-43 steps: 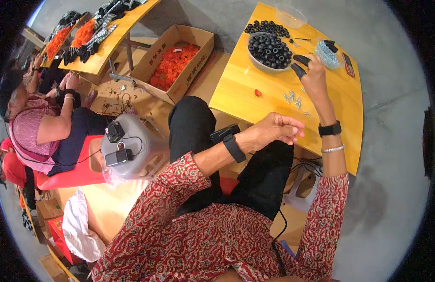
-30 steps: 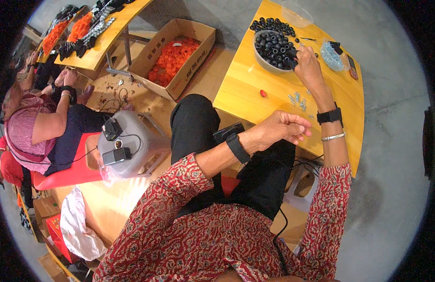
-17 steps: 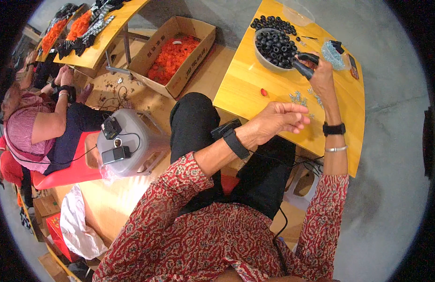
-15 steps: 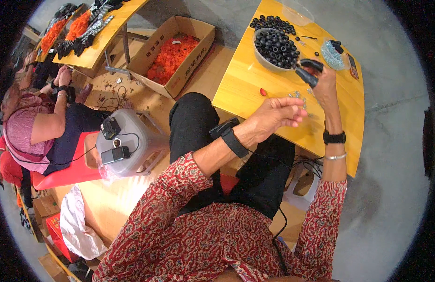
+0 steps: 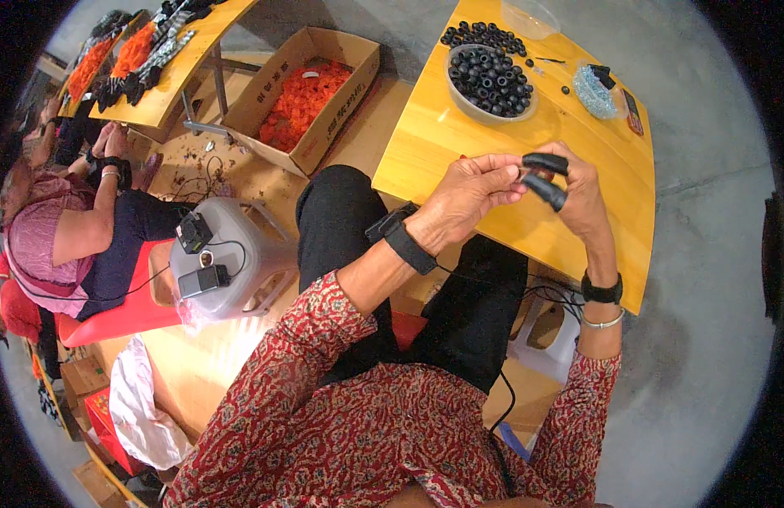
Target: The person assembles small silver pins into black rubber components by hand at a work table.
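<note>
Over the yellow table [image 5: 443, 140], my left hand [image 5: 470, 190] is closed in a pinch, its fingertips meeting those of my right hand [image 5: 581, 193]. Anything in that pinch is too small to make out. Two black tube-like pieces [image 5: 544, 162] stick out from my right thumb and finger toward the left hand; they look like finger sleeves, though I cannot be sure. My right fingers curl inward around something hidden. Beyond the hands stands a bowl [image 5: 472, 113] heaped with black beads [image 5: 494, 85].
More loose black beads [image 5: 481, 34] lie behind the bowl. At the table's far right are a clear container with pale blue beads [image 5: 592, 89] and a phone-like device [image 5: 633, 114]. Left are a carton [image 5: 341, 118] of orange pieces, a grey stool [image 5: 240, 220] and a seated person [image 5: 62, 220].
My right hand has come down and nearer, away from the bowl. My left hand has shifted slightly left and up, and the two hands now meet at the fingertips.
</note>
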`<state>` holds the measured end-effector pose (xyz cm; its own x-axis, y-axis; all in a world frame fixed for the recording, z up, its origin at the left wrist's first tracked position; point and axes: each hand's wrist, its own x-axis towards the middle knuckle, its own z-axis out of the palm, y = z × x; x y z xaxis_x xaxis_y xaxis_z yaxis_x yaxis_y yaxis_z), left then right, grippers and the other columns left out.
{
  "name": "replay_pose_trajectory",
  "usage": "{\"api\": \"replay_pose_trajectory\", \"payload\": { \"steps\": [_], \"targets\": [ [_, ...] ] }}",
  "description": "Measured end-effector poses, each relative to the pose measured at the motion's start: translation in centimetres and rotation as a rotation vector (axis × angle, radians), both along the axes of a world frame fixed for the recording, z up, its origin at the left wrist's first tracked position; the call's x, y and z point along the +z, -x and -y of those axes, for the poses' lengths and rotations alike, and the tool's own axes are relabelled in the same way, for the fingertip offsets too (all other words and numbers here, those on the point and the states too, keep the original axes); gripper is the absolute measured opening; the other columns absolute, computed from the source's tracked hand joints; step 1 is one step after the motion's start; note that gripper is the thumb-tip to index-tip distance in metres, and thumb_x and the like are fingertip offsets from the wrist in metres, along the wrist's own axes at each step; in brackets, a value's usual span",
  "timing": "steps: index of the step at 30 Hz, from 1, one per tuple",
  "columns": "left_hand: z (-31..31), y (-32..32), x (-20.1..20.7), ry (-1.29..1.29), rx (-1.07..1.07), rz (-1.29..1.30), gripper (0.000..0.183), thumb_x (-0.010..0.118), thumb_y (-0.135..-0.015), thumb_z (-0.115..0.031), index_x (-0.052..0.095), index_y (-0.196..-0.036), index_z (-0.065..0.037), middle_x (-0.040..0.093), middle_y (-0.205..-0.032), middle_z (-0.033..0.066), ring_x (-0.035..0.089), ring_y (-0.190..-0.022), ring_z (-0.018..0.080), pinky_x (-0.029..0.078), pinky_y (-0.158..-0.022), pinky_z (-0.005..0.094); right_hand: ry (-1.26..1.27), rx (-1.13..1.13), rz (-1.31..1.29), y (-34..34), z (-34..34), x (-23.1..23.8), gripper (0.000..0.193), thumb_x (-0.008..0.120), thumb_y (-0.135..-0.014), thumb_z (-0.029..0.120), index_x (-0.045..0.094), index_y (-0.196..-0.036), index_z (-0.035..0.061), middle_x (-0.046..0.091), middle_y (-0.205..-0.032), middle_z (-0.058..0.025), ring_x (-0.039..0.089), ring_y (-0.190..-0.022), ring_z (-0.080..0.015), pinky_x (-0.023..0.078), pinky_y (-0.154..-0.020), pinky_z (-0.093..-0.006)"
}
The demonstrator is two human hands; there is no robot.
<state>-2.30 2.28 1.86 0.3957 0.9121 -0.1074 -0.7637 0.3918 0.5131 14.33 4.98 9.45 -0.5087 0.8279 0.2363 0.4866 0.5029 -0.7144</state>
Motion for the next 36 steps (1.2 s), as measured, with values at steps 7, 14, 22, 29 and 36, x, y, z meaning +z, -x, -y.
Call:
{"api": "replay_pose_trajectory", "payload": {
  "steps": [7,14,22,29,36],
  "targets": [
    [0.0,0.3,0.1,-0.006,-0.061,0.044,0.022,0.056,-0.089,-0.012,0.059,-0.109,-0.002,0.065,-0.1,0.011,0.063,-0.085,0.0153,0.052,-0.078,0.0271,-0.303,-0.202,0.157,0.2,-5.6,0.1,0.023,0.066,-0.075,0.006,0.063,-0.097,-0.0009,0.061,-0.094,-0.012,0.058,-0.086,-0.024,0.046,-0.077,-0.0296],
    [0.1,0.5,0.4,-0.002,-0.07,0.016,0.023,0.056,-0.09,-0.014,0.059,-0.11,-0.003,0.065,-0.099,0.0088,0.062,-0.084,0.0137,0.052,-0.076,0.0252,-0.519,-0.046,0.182,1.9,-10.4,-1.8,0.019,0.056,-0.074,-0.002,0.057,-0.093,-0.0057,0.052,-0.12,-0.014,0.048,-0.108,-0.0324,0.039,-0.092,-0.0362],
    [0.0,0.6,0.6,-0.012,-0.087,-0.002,0.023,0.056,-0.09,-0.014,0.058,-0.111,-0.003,0.065,-0.099,0.0079,0.062,-0.084,0.0129,0.051,-0.076,0.0252,-0.505,-0.043,0.464,2.5,-12.8,-3.4,0.025,0.047,-0.074,-0.008,0.057,-0.097,-0.0054,0.05,-0.128,-0.0109,0.043,-0.111,-0.033,0.037,-0.096,-0.0361],
    [0.0,0.5,0.3,0.001,-0.083,0.014,0.023,0.056,-0.09,-0.014,0.059,-0.11,-0.003,0.065,-0.099,0.0079,0.061,-0.084,0.0128,0.051,-0.076,0.0252,-0.447,-0.158,0.216,3.3,-12.6,-4.1,0.023,0.046,-0.066,-0.014,0.057,-0.085,-0.0083,0.059,-0.106,-0.0181,0.055,-0.095,-0.0339,0.044,-0.083,-0.0371],
    [0.0,1.1,0.3,0.022,-0.072,0.014,0.022,0.057,-0.09,-0.015,0.06,-0.108,-0.004,0.065,-0.099,0.007,0.061,-0.084,0.0126,0.051,-0.076,0.0249,-0.342,-0.184,0.05,3.8,-12.3,-3.5,0.021,0.052,-0.068,-0.01,0.059,-0.087,-0.0066,0.062,-0.088,-0.0192,0.062,-0.075,-0.0329,0.048,-0.067,-0.0348]
  ]
}}
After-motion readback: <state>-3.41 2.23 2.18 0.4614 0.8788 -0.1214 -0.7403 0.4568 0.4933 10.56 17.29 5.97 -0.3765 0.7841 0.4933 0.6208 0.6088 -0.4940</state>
